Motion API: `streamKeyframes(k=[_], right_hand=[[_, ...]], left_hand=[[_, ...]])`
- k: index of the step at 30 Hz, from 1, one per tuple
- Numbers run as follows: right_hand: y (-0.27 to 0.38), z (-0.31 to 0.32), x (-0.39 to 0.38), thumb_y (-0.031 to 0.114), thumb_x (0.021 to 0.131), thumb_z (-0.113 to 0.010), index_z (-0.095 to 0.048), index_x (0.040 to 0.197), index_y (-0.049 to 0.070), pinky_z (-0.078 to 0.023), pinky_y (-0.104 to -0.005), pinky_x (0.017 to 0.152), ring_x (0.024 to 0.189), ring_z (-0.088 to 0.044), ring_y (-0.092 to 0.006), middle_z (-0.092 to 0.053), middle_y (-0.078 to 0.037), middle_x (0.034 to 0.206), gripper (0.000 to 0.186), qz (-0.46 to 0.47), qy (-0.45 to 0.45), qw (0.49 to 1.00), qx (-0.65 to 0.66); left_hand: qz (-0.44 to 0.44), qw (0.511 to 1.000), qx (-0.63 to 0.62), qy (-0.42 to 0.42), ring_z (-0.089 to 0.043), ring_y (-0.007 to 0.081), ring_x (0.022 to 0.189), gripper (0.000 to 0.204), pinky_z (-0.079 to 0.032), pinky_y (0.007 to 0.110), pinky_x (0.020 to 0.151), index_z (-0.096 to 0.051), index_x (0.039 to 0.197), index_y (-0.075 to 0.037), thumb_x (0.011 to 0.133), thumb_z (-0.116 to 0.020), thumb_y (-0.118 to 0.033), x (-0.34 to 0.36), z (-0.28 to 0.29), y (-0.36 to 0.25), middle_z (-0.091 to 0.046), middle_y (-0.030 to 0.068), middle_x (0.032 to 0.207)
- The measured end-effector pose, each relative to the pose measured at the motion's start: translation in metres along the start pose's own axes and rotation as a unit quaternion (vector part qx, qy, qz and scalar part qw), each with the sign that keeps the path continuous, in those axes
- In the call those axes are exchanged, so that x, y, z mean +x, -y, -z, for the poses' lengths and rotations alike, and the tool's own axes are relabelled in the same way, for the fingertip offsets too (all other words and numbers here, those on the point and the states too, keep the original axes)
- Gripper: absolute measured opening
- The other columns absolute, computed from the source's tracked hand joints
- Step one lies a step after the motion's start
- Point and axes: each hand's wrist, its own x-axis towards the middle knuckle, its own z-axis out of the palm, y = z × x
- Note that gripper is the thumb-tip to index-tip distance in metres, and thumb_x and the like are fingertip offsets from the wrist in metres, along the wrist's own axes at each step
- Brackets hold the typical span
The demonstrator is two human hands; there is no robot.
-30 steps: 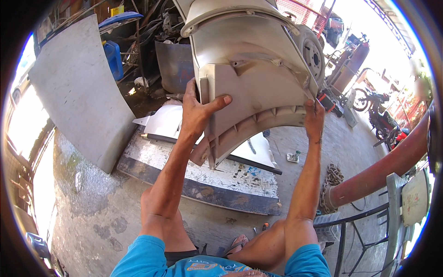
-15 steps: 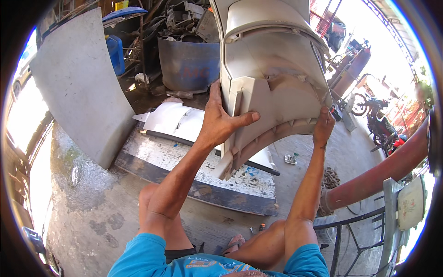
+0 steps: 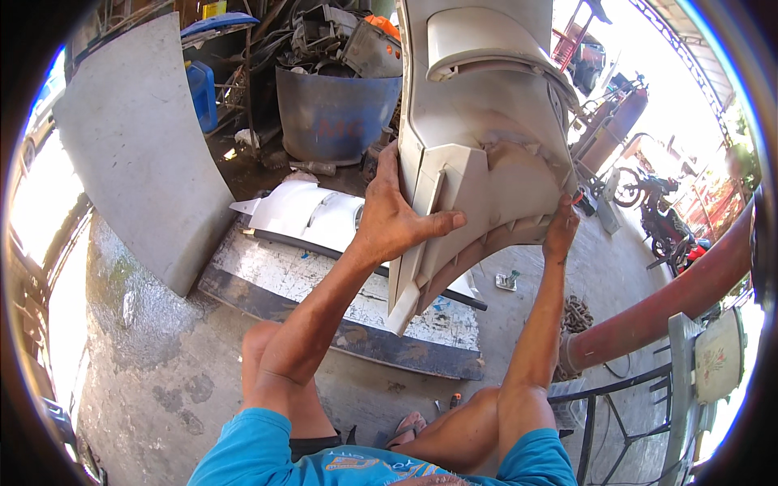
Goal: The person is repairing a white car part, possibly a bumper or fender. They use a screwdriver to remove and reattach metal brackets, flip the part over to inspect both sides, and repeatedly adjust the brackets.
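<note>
A large moulded grey plastic panel (image 3: 458, 105), shaped like a vehicle bumper, is held up in front of me, its upper end running out of view. My left hand (image 3: 401, 215) grips its left edge near the bottom, thumb on the face and fingers behind. At the right lower corner, my right hand (image 3: 561, 227) has its fingers closed on the panel's edge. Below it a white curved panel (image 3: 296, 206) with a dark trim strip lies on a scuffed white board (image 3: 243, 257) on the floor, partly hidden by the held panel and my left arm.
A big pale curved sheet (image 3: 142, 146) stands at the left. Behind are a blue-grey tub (image 3: 324, 117) full of scrap parts and a blue jug (image 3: 203, 97). At right are a red pipe (image 3: 648, 304), a chain (image 3: 575, 316), a metal-framed chair (image 3: 681, 389) and a motorcycle (image 3: 668, 219).
The grey panel has shifted slightly right and tilted, its lower left corner dropping a little. Both hands have kept their grip and moved with it. More of the tub shows.
</note>
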Motion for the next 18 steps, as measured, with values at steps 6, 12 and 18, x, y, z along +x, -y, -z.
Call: streamKeyframes(k=[6, 12, 18], right_hand=[[-0.024, -0.003, 0.0, 0.059, 0.104, -0.049, -0.065, 0.09, -0.002, -0.04, -0.034, 0.073, 0.075, -0.044, -0.0141, -0.054, 0.0, 0.073, 0.065, 0.01, -0.03, 0.999, -0.021], [-0.012, -0.005, 0.0, 0.056, 0.105, -0.049, -0.05, 0.077, 0.003, -0.029, -0.0369, 0.064, 0.072, -0.035, -0.0128, -0.042, 0.003, 0.069, 0.06, 0.008, -0.003, 1.0, -0.011], [-0.013, -0.01, -0.005, 0.057, 0.105, -0.049, -0.047, 0.074, 0.006, -0.027, -0.0352, 0.063, 0.071, -0.034, -0.0113, -0.039, 0.004, 0.069, 0.059, -0.024, 0.009, 1.0, 0.0]], left_hand=[[-0.03, 0.999, 0.013, 0.002, -0.054, 0.0345, 0.127, 0.129, -0.044, 0.042, 0.109, -0.03, 0.149, 0.009, 0.053, -0.095, -0.05, 0.001, -0.002, -0.003, -0.052, 0.0248, 0.134], [-0.017, 1.0, 0.014, 0.006, -0.053, 0.0339, 0.128, 0.13, -0.043, 0.042, 0.11, -0.03, 0.149, 0.009, 0.053, -0.095, -0.052, 0.0, 0.0, -0.009, -0.052, 0.0247, 0.134], [-0.015, 1.0, 0.002, -0.001, -0.052, 0.0327, 0.129, 0.128, -0.043, 0.042, 0.11, -0.031, 0.149, 0.008, 0.053, -0.095, -0.05, 0.0, 0.0, -0.003, -0.051, 0.0231, 0.135]])
